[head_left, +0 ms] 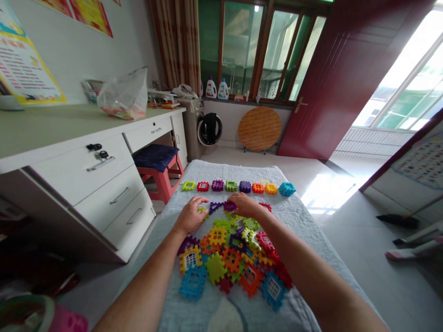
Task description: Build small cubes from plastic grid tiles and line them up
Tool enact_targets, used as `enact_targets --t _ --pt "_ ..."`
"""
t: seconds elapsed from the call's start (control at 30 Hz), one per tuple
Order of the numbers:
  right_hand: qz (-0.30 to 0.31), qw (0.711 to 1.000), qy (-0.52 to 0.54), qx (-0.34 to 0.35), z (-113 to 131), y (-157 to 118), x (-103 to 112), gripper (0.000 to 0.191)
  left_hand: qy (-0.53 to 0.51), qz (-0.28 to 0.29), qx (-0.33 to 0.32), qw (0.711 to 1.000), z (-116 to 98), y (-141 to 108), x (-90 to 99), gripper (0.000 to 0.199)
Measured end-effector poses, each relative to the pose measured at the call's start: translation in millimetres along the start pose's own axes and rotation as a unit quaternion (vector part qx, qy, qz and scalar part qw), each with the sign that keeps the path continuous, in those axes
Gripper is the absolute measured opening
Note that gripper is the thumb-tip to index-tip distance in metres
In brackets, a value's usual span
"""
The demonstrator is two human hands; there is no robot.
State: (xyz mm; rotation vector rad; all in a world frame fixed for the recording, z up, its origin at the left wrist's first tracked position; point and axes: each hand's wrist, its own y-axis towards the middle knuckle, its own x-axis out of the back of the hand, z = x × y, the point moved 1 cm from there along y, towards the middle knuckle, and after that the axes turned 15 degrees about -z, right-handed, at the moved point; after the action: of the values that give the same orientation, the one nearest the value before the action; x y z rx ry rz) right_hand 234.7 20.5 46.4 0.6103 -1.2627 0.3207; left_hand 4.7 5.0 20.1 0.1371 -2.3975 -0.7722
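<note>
My left hand (191, 215) hovers at the left of the piece row, thumb and fingers curved apart. A small green piece (201, 210) shows in the gap between them; I cannot tell if they touch it. Just right of it lies a dark purple lattice piece (216, 207). The fingers of my right hand (243, 204) are closed on a purple building piece (230, 206), partly hiding it. Below both hands spreads a pile of notched plastic building pieces, among them a yellow window piece (190, 259), a green panel (216, 268) and a blue window piece (273, 288).
Beyond my hands a row of assembled blocks crosses the cloth-covered table (166, 240), from a light green block (188, 186) to a blue block (287, 189). A white desk (104, 170) and a red stool (162, 177) stand at left; a red door (332, 78) at right.
</note>
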Motion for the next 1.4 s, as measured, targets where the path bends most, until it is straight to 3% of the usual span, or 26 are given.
enact_targets --t 0.1,0.23,0.37,0.6,0.77,0.87,1.1,1.17,1.27,1.4 --pt "-0.012 0.999 0.001 -0.047 -0.7 -0.6 7.3 0.023 0.015 -0.011 0.0 1.0 0.6 0.8 1.1 0.026" --pt "-0.076 0.984 0.069 -0.149 -4.2 -7.5 20.8 0.025 0.028 -0.016 0.011 0.999 -1.5 1.1 2.1 0.025" --pt "-0.054 0.961 0.177 -0.206 -7.6 -18.9 24.0 0.034 0.031 -0.012 0.006 0.999 -4.9 0.3 1.0 0.025" --pt "-0.154 0.963 0.116 -0.19 -7.0 -58.7 40.2 0.042 0.03 -0.013 -0.001 0.999 -1.7 -1.1 -1.4 0.024" --pt "-0.084 0.966 0.139 -0.202 -1.8 -110.4 64.3 0.034 0.03 -0.008 -0.012 0.999 0.3 -2.1 -3.8 0.025" --pt "-0.039 0.974 0.133 -0.179 4.8 -142.7 73.7 0.044 0.034 -0.009 -0.015 0.999 0.1 -2.2 -3.4 0.025" --pt "-0.07 0.966 0.109 -0.225 30.2 -193.6 65.8 0.074 0.048 -0.044 -0.065 0.996 -21.7 9.3 9.7 0.023" --pt "-0.078 0.968 0.091 -0.218 38.3 -199.7 59.0 0.079 0.053 0.0 -0.084 0.995 -37.1 12.9 16.0 0.025" --pt "-0.08 0.976 0.067 -0.193 47.7 -204.6 49.7 0.086 0.079 0.141 -0.111 0.981 -62.4 5.6 25.9 0.041" --pt "-0.087 0.978 0.057 -0.183 53.8 -205.6 40.0 0.09 0.096 0.255 -0.154 0.95 -87.0 -37.0 34.2 0.07"
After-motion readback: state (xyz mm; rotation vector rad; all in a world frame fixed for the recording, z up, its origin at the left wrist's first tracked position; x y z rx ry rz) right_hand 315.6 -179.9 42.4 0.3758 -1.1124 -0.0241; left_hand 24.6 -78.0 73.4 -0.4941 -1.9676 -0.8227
